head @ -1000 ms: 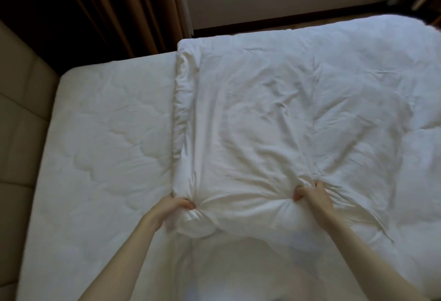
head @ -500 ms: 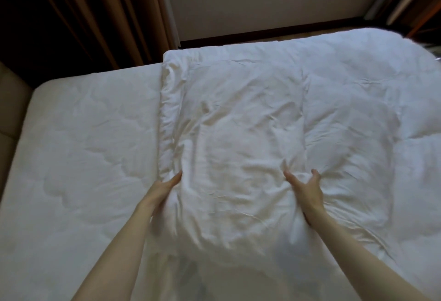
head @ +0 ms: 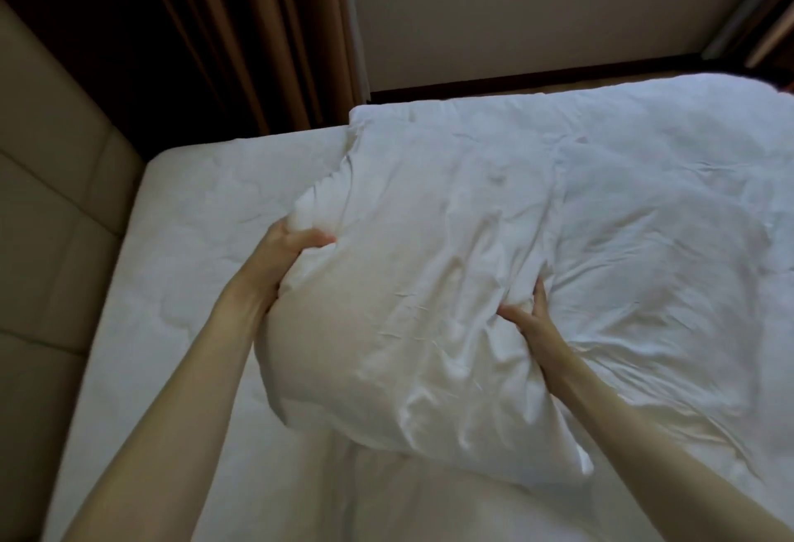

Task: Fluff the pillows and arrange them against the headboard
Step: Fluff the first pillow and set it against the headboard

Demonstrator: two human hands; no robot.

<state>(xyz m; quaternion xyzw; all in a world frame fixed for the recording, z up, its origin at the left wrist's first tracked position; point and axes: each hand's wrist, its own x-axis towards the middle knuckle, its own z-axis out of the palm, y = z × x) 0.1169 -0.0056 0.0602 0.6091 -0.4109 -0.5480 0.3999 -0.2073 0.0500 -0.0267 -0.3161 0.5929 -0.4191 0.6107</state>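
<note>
Head view: left hand clamps the pillow at its left edge, mid-frame; right hand pinches bunched fabric on its right side. Pillow's long axis runs from lower centre toward upper centre, over the duvet. Padded headboard lies at frame left, nearer the left hand, so the carry likely goes leftward.

Bedroom interior: a bed with a white quilted mattress cover, bearing a white pillow and a rumpled white duvet; a padded beige headboard along the left; brown floor-length curtains beside a plain pale wall with a dark skirting.
</note>
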